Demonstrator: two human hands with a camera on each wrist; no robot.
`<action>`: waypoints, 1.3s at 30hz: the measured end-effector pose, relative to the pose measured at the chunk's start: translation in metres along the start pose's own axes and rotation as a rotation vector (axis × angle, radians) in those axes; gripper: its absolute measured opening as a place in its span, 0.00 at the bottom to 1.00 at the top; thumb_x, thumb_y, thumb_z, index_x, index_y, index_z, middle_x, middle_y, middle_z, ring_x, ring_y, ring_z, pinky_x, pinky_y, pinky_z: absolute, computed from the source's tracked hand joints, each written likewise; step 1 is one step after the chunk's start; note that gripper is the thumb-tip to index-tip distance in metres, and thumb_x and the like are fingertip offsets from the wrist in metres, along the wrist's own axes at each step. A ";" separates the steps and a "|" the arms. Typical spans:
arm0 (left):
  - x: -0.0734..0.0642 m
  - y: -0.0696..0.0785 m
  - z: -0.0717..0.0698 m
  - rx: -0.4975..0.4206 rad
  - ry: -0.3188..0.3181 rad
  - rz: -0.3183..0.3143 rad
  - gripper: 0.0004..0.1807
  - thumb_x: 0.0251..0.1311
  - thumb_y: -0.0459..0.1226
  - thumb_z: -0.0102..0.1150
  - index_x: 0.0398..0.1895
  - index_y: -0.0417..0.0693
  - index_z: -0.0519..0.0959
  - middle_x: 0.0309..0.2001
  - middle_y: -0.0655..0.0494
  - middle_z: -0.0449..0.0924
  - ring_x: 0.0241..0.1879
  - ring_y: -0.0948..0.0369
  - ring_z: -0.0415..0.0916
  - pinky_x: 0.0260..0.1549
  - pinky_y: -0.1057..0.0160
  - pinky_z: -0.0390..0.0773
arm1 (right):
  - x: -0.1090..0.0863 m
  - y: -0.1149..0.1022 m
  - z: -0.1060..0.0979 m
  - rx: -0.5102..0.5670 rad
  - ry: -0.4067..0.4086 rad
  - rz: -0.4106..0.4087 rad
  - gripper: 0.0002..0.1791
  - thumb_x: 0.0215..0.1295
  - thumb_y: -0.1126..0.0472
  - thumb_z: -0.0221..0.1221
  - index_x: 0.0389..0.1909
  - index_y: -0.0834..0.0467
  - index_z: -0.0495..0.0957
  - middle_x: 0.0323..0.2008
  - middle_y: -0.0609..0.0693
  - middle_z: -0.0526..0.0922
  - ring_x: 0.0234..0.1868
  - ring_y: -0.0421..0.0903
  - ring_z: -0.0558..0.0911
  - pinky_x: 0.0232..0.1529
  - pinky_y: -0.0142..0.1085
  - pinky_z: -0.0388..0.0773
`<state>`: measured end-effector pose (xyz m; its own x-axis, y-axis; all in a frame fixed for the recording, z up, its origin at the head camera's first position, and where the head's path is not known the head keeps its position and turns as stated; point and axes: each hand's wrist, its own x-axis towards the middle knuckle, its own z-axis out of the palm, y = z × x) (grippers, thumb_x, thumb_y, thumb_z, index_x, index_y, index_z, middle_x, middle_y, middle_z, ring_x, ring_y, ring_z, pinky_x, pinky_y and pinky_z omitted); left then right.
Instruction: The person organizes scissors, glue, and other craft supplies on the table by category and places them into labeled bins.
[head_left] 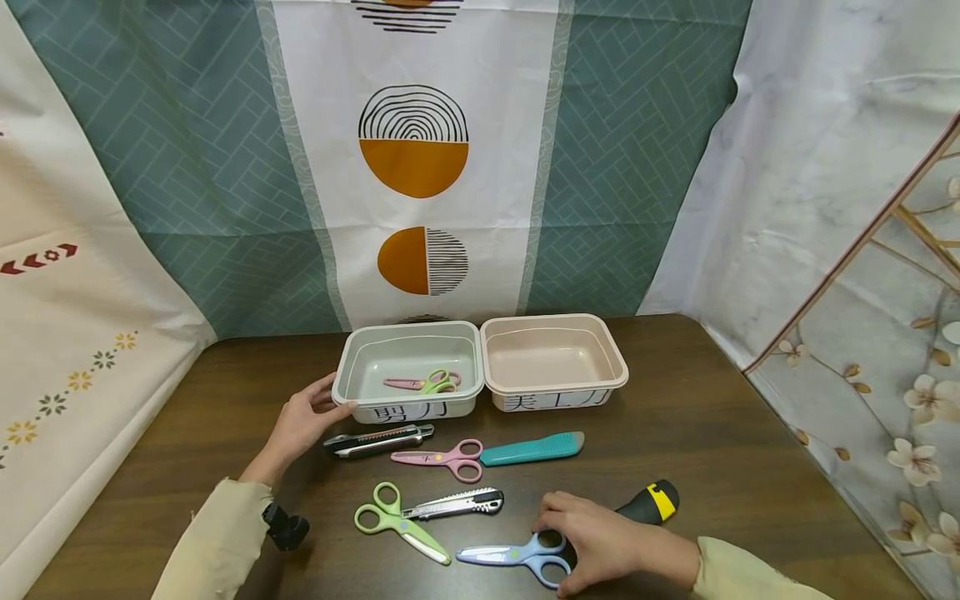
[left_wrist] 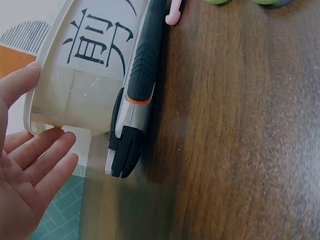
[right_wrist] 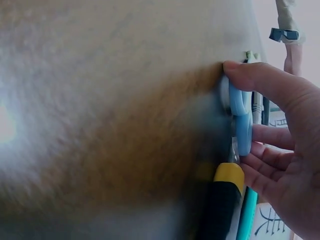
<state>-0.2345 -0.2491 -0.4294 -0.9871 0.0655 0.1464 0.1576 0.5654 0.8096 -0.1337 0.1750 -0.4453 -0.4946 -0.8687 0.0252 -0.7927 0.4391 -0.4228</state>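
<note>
My left hand [head_left: 303, 421] holds the front left corner of the grey-green plastic box [head_left: 420, 403], thumb on the rim, fingers against the side. Inside lie small scissors with pink [head_left: 402, 383] and green [head_left: 437, 383] parts. A black and silver utility knife [left_wrist: 142, 75] lies just in front of that box. Around the handles of blue scissors [head_left: 498, 555] on the table, my right hand [head_left: 596, 542] has its thumb on one side and fingers on the other. Under this hand runs a black and yellow utility knife [head_left: 662, 502], partly hidden.
A beige box [head_left: 555, 392] with a lettered label adjoins the grey-green one. Between the boxes and my right hand lie pink scissors [head_left: 447, 458], a teal cutter [head_left: 532, 449], green scissors [head_left: 401, 521] and a silver utility knife [head_left: 457, 504]. Patterned cloths hang behind the wooden table [head_left: 750, 467].
</note>
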 end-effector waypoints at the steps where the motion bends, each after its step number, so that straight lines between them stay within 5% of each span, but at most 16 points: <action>1: 0.000 0.000 0.000 0.000 0.002 -0.002 0.38 0.53 0.44 0.63 0.63 0.36 0.61 0.51 0.35 0.74 0.47 0.46 0.75 0.39 0.55 0.77 | 0.001 0.000 -0.001 -0.004 -0.006 0.002 0.30 0.43 0.45 0.69 0.45 0.56 0.76 0.36 0.39 0.67 0.37 0.30 0.64 0.34 0.20 0.65; 14: 0.000 0.002 0.001 -0.007 -0.005 -0.009 0.38 0.53 0.44 0.63 0.64 0.36 0.61 0.52 0.35 0.73 0.47 0.45 0.75 0.40 0.54 0.77 | 0.009 -0.004 -0.022 -0.080 -0.010 0.023 0.32 0.38 0.50 0.72 0.46 0.59 0.76 0.36 0.40 0.66 0.37 0.32 0.64 0.34 0.22 0.66; 26: -0.002 0.005 -0.001 -0.001 -0.002 -0.009 0.38 0.54 0.43 0.62 0.64 0.35 0.60 0.52 0.34 0.73 0.47 0.45 0.75 0.40 0.53 0.77 | 0.019 -0.014 -0.046 -0.343 -0.047 -0.012 0.29 0.31 0.50 0.74 0.38 0.59 0.78 0.31 0.40 0.64 0.34 0.35 0.63 0.32 0.22 0.65; 39: -0.001 0.004 -0.001 0.006 0.001 -0.001 0.38 0.54 0.43 0.62 0.63 0.34 0.60 0.52 0.34 0.73 0.46 0.46 0.75 0.39 0.55 0.78 | 0.024 -0.010 -0.059 -0.459 -0.003 -0.032 0.34 0.32 0.48 0.73 0.42 0.61 0.78 0.32 0.43 0.66 0.34 0.37 0.66 0.32 0.24 0.68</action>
<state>-0.2331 -0.2475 -0.4255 -0.9872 0.0644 0.1462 0.1567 0.5700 0.8065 -0.1580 0.1633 -0.3872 -0.4668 -0.8839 0.0291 -0.8837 0.4675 0.0230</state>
